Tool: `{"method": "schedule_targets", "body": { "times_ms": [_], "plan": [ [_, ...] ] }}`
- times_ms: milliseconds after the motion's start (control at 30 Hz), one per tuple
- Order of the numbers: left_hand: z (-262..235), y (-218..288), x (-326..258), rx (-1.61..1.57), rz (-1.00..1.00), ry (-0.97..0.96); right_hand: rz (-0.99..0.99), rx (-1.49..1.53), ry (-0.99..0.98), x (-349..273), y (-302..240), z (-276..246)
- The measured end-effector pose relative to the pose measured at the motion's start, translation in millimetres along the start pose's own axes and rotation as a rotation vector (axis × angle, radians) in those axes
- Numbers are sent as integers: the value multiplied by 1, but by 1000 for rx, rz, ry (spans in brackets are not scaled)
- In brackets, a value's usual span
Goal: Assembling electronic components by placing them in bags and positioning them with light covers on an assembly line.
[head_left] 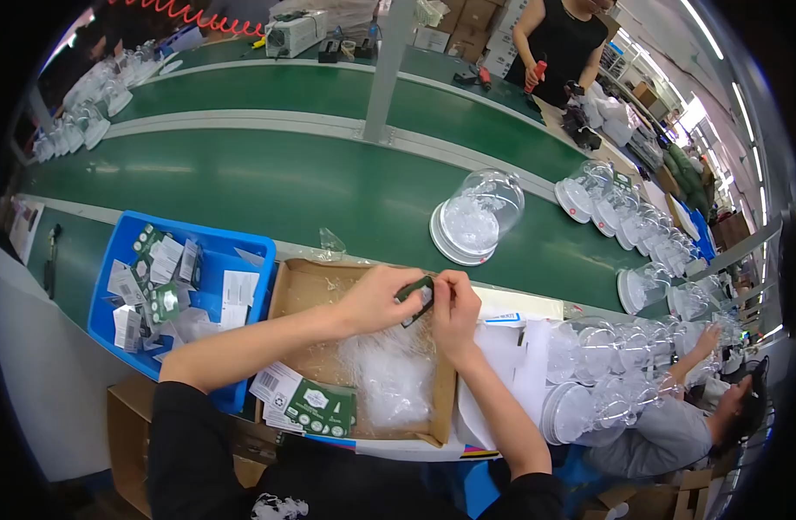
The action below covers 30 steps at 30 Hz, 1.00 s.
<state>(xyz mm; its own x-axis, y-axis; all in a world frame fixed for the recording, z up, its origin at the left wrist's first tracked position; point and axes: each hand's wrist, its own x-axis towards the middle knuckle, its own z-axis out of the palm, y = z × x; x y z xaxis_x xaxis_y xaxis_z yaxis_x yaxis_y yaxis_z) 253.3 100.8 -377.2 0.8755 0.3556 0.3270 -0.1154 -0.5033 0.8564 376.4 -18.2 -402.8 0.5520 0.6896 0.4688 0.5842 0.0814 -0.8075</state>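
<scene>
Above a shallow cardboard tray [441, 407], my left hand [385, 299] and my right hand [454, 316] come together around a small dark green card [417, 300]. The fingers of both pinch it, and they cover part of it. Beneath them, a heap of clear thin plastic bags or film [394, 381] lies in the tray. Green and white printed cards [316, 407] are piled at its near left corner. To the left, a blue plastic bin [264, 299] holds several folded green and white tags [166, 260] with clear plastic among them.
A clear dome on a white base [478, 217] stands on the green conveyor belt [329, 186] beyond the tray. Rows of similar domes [589, 347] crowd the right. A metal post [386, 78] rises ahead. One co-worker [567, 43] stands across the line; another [675, 425] sits at right.
</scene>
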Motion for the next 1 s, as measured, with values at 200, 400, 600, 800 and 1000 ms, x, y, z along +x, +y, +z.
{"method": "schedule_targets", "body": {
  "times_ms": [200,400,600,800,1000],
  "plan": [
    [6,0,1,67,25,47,51,187,99,-2,8,-2],
    [11,-11,11,89,-2,102,-104,124,146,4,7,-10],
    [-5,-10,12,90,-47,2,92,306,63,6,5,1],
    [-4,-6,13,75,-105,-36,255,433,83,7,3,-1],
    [-1,-3,7,85,-110,-41,285,453,95,2,5,-2]
  ]
}}
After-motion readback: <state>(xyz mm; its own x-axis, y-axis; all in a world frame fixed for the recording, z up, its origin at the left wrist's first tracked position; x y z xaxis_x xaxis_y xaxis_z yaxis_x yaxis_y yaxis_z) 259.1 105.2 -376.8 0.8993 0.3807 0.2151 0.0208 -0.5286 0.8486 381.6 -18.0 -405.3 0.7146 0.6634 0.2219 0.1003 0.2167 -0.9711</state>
